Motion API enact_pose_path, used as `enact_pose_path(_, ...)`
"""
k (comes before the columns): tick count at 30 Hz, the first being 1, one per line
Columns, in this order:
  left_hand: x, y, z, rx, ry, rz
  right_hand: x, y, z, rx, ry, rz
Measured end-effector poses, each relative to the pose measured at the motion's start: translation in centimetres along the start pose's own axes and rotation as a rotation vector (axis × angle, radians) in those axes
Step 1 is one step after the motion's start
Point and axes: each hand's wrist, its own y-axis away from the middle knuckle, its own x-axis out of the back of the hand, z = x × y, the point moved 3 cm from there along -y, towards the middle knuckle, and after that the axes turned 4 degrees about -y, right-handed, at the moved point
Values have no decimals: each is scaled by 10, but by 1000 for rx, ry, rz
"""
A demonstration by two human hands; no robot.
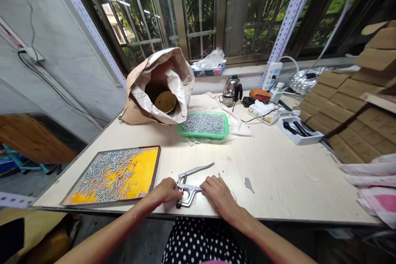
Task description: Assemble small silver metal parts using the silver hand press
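Note:
A silver plier-like hand press with a C-shaped frame, a spring and a long lever handle lies on the table near the front edge. The lever is raised away from the frame. My right hand is closed over the lower handle, fingers curled on it. At the tool's left side my left hand is pinched next to the jaw, where a small red part shows; what its fingertips hold is hidden. Left of that hand sits a shallow tray with a yellow bottom, strewn with small silver metal pins.
A green basket full of similar metal pieces stands behind the tool. Beside it are an open paper sack with a round scoop inside, a glass pot, a tissue box and a white tray. Cardboard boxes are stacked right.

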Motion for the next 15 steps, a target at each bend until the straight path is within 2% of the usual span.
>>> enact_pose_path(3,22,-11,8,26,20,94,-5,2,-1,16,9,72)
enact_pose_path(5,47,-21,24,-34,87,204,-8,2,-1,21,24,104)
enact_pose_path(8,96,-28,62,-226,204,486,-11,3,-1,22,48,126)
enact_pose_path(10,122,-20,88,-326,217,676,-11,3,-1,17,52,134)
enact_pose_path(12,130,-1,109,-402,212,731,-11,3,0,16,43,135)
enact_pose_path(15,111,54,124,-626,179,712,-11,3,0,28,52,134)
